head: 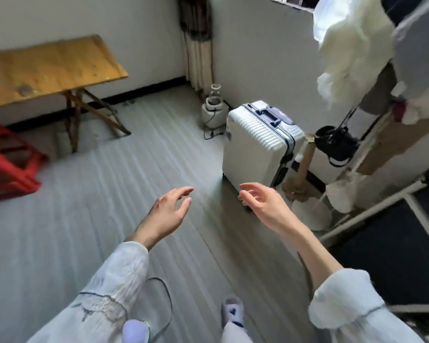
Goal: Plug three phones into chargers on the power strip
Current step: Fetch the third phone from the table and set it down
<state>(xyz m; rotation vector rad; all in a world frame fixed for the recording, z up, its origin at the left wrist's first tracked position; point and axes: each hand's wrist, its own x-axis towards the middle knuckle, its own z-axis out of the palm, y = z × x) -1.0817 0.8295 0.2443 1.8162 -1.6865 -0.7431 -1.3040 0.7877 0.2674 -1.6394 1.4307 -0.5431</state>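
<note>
The pale plank floor (89,219) spreads under me, and on it, at the far left by the wall, stands my wooden folding table (55,68), its top bare and blurred. Below it at the left edge sits a red plastic stool (10,159). Across the room a white ribbed suitcase (258,142) stands upright near the right wall, and just right of it clothes (352,45) hang from a rack, with a black bag (334,142) dangling among them. In the far corner a small white appliance (213,107) rests on the floor, its dark cord trailing toward something pale that is too blurred for me to name.

My left hand (166,214) hangs in the air above the floor, fingers loosely spread and slightly bent, holding nothing. My right hand (263,201) floats beside it, palm turned inward, fingers relaxed and empty too. Both wear light blue sleeves (109,293). I cannot see any phones, chargers or a clear power strip.
</note>
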